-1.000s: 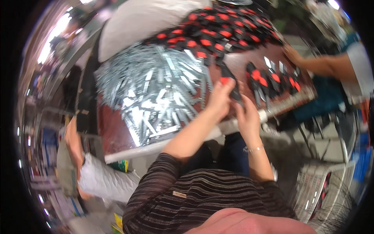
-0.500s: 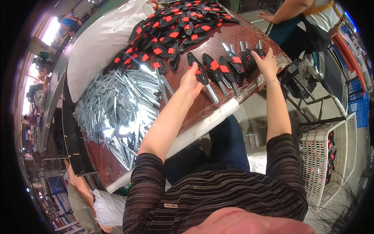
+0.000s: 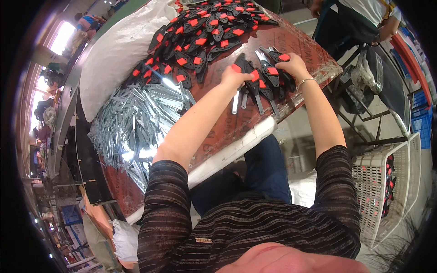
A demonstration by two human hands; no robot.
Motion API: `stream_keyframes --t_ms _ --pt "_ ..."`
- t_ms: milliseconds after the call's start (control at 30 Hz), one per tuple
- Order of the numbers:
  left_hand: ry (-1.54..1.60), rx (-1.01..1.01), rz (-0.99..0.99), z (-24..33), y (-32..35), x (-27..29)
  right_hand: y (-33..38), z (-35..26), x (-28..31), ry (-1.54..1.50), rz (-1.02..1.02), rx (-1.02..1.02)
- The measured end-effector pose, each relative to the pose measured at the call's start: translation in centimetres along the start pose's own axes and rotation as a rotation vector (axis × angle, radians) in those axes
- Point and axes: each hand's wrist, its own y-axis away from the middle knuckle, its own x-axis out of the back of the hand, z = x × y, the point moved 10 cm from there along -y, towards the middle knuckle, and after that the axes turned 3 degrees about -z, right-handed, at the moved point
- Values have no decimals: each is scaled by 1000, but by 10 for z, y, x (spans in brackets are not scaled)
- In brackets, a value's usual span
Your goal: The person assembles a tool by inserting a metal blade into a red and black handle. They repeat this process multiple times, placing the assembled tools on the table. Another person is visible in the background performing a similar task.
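Observation:
A group of flat black plastic pieces [image 3: 272, 79] with red inserts lies bunched on the right part of the table, metal strips sticking out of them. My left hand [image 3: 234, 78] is closed around the pieces at the group's left end, its thumb across the top. At the opposite end, my right hand [image 3: 293, 67] grips a tilted black-and-red piece [image 3: 278, 56]; part of its fingers is hidden. Left of my hands lies a heap of loose silvery metal strips [image 3: 136, 120]. Behind it rises a big pile of similar black-and-red pieces [image 3: 205, 34].
The red-brown table [image 3: 218, 134] has a white padded front edge [image 3: 232, 154]. A large white sack [image 3: 114, 59] leans along its left side. White plastic crates [image 3: 380, 186] with black-and-red pieces stand at right. Another person [image 3: 350, 22] is at the far right.
Both hands have moved toward each other, and the spread row of pieces is now squeezed together. My right hand has closed on a piece. The other person has shifted right.

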Motion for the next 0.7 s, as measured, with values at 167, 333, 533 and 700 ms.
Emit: stream_keyframes --t_ms 167,333,533,700 --pt "-462 -67 74 3 -15 3 25 -31 -1 166 84 25" --pt "-137 77 19 20 2 -11 12 -11 1 127 28 -9" --pt "132 27 3 16 -7 6 22 -9 -11 -509 -294 -128" --pt "510 253 -151 9 17 -10 24 9 -17 -827 -258 -159"
